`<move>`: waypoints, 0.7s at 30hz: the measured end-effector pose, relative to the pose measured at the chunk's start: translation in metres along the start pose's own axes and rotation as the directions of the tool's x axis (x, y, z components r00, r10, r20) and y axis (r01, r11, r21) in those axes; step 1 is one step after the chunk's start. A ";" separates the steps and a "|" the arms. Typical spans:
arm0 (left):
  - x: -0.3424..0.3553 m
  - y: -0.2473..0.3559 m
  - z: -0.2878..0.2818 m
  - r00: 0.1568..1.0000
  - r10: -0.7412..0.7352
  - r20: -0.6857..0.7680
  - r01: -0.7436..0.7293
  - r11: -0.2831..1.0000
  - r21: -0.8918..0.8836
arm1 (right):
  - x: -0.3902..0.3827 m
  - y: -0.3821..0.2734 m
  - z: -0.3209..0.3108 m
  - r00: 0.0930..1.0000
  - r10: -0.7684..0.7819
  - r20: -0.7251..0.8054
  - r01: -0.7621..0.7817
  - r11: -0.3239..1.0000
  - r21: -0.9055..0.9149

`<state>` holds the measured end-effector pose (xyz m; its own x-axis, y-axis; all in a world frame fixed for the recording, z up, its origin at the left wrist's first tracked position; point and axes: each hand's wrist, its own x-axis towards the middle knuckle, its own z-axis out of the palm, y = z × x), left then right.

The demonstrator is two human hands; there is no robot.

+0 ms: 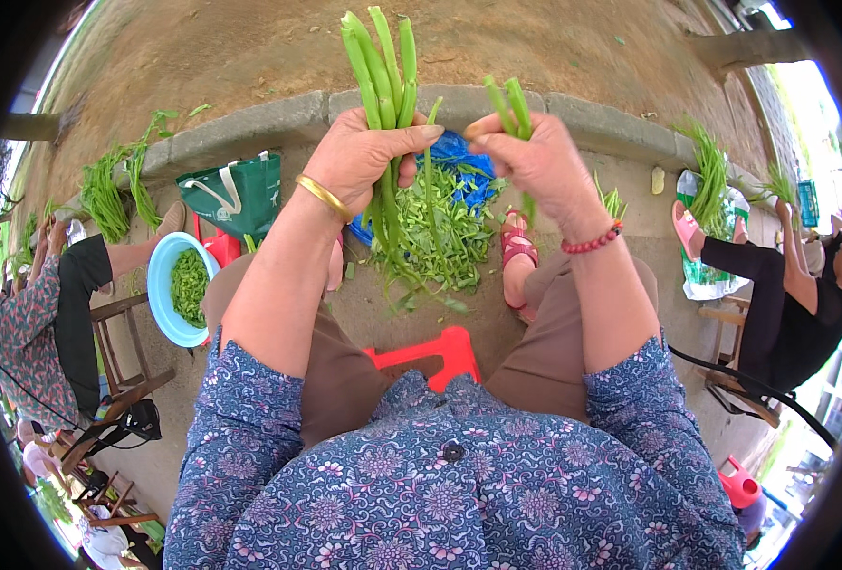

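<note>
My left hand (350,160), with a gold bangle at the wrist, is closed round a bunch of long green vegetable stems (378,81). One thin stem (430,142) stands apart by its thumb. To the right, my right hand (545,169), with a red bead bracelet, pinches a few short stem pieces (510,106); its fingers are slightly smeared by motion. Both hands are above a heap of broken green stems and leaves (435,228), which lies on a blue plastic sheet (464,152) between my feet.
A light-blue basin (160,285) of cut greens and a green bag (240,195) stand at left. Behind the heap runs a stone curb (288,122). A red plastic stool (440,351) is under me. People sit on both sides, near bundles of greens (105,198).
</note>
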<state>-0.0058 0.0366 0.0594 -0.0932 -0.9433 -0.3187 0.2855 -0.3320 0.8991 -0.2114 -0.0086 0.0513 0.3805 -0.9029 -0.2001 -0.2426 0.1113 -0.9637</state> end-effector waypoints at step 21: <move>-0.003 0.002 0.011 0.955 0.127 0.268 -0.158 0.982 0.100 | -0.009 -0.004 0.028 0.971 0.089 0.224 -0.230 0.617 0.752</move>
<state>-0.0158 0.0388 0.0652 -0.3084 -0.9449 -0.1102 0.2001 -0.1777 0.9635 -0.1890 0.0108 0.0519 0.5474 -0.7734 -0.3196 0.4339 0.5888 -0.6819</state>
